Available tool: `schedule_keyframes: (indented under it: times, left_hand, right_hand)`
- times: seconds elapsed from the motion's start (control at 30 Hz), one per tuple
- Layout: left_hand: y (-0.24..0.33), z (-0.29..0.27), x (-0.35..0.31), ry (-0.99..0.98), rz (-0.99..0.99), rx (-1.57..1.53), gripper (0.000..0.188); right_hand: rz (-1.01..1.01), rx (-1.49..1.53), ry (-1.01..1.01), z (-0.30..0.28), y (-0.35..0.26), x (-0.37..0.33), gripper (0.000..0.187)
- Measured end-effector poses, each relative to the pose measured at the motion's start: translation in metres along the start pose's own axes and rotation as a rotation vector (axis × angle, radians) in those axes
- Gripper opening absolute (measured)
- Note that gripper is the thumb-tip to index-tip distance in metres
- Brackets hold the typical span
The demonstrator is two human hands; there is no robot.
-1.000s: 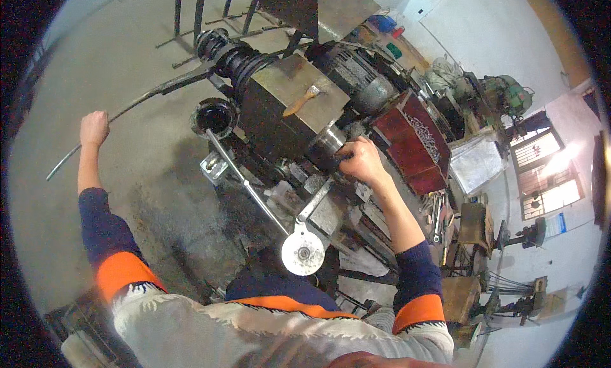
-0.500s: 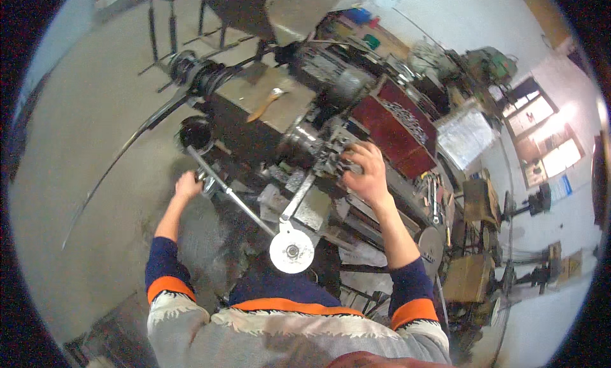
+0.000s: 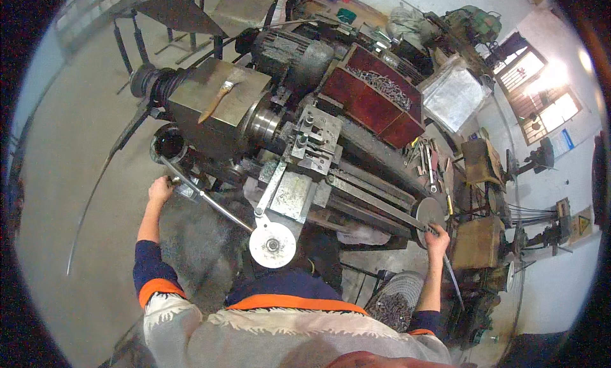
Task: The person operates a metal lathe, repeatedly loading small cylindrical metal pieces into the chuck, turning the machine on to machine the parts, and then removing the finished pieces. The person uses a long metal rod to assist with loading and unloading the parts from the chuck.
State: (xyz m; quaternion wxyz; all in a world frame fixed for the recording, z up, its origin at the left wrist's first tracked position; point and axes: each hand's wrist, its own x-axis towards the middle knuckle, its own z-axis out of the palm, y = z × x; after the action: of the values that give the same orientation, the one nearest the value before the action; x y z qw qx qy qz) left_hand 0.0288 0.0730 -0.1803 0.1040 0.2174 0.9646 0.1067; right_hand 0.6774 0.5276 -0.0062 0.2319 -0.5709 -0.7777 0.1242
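A lathe stands in front of me, with a shiny round chuck (image 3: 263, 124) beside a square tool post (image 3: 313, 139) on its slide. At the machine's lower left, my left hand (image 3: 160, 188) is closed round a small handle, which its fingers mostly hide. My right hand (image 3: 436, 237) is closed at the lower edge of a grey disc (image 3: 431, 214) at the lathe's right end. It grips a long metal lever (image 3: 454, 283) that runs down from there. Between my hands sits a white round dial (image 3: 272, 245), touched by neither.
A wooden-handled brush (image 3: 217, 101) lies on the headstock. Behind the bed, a dark red box (image 3: 366, 99) holds many small metal pieces. Wrenches (image 3: 431, 167) lie near the right end. A basket of dark parts (image 3: 396, 304) stands below my right forearm. A long rod (image 3: 95, 199) juts out left.
My right hand has left the tool post and moved right to the lever by the grey disc. My left hand stays at its handle. The whole view has shifted, showing more on the right.
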Motion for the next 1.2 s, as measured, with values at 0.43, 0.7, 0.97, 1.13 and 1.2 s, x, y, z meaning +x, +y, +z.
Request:
schedule_keyframes:
  times: [0.43,0.7,0.97,1.13,1.2]
  left_hand:
    - [0.051,-0.039,0.031,0.366,-0.050,-0.754,0.034]
    - [0.065,-0.041,0.026,0.329,-0.126,-1.192,0.031]
    - [0.085,-0.031,0.029,0.570,-0.259,-1.336,0.028]
    - [0.090,-0.030,0.033,0.598,-0.256,-1.383,0.027]
    - [0.088,-0.030,0.033,0.587,-0.257,-1.385,0.027]
  right_hand:
    - [0.393,-0.675,-0.208,-0.047,0.278,-0.021,0.037]
    - [0.536,-0.681,-0.077,-0.037,0.195,-0.081,0.033]
    - [0.610,-0.604,0.084,-0.012,0.172,-0.113,0.032]
    - [0.611,-0.551,0.092,-0.011,0.175,-0.119,0.034]
    - [0.612,-0.534,0.089,-0.011,0.166,-0.118,0.034]
